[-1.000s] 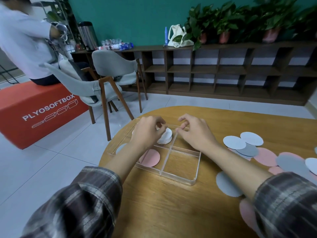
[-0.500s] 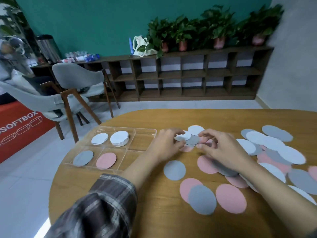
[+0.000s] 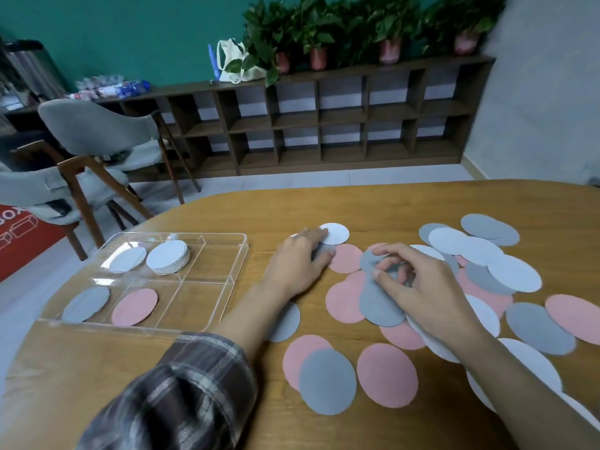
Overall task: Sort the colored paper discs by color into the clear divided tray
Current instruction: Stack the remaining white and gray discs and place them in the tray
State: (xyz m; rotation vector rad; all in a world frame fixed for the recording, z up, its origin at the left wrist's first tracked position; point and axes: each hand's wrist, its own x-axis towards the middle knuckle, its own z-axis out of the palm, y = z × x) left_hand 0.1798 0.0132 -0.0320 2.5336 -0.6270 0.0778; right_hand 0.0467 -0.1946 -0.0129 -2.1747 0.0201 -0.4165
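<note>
Left grip (image 3: 298, 263) released, fingers flat, touching white disc (image 3: 337, 233); tray (image 3: 241, 254) to its left. Right grip (image 3: 420, 287) pinches grey disc (image 3: 368, 263).

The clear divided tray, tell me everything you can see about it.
The clear divided tray looks like transparent plastic: rectangular, rounded corners, low walls, thin inner dividers. It lies flat near the left edge of the wooden table. Far row: a single pale disc, then a stack of white discs. Near row: a grey disc, then a pink disc. The right-hand compartments hold nothing. Only table and discs touch it.
</note>
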